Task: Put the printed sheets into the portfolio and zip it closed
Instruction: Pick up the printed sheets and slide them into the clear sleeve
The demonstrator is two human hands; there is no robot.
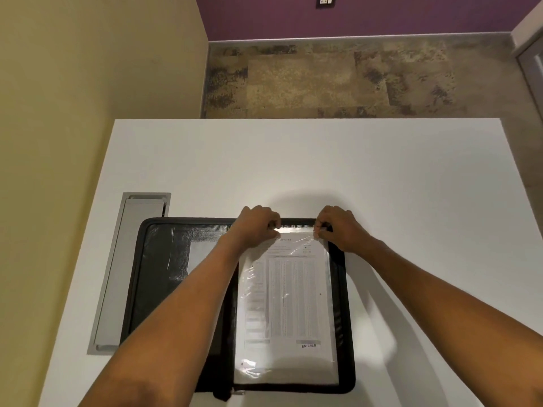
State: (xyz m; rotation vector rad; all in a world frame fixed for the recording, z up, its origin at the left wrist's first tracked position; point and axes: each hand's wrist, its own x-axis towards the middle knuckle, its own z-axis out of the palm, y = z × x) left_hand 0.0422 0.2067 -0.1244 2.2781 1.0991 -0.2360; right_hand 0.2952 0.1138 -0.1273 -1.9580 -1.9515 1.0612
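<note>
Even, moderately bright overhead lighting throws soft shadows of both forearms rightward across the white table (382, 171), glare streaks mark the clear plastic sleeve (286, 301), fine print beneath it is soft and unreadable, and wide-angle distortion bows the table edges and yellow wall (88, 83).

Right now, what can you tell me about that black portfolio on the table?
The black portfolio lies open and flat on the white table, leathery inside with a zip-edged fabric border. Its right half holds a printed sheet in a clear sleeve. Both hands, left and right, pinch the sleeve's top edge.
</note>
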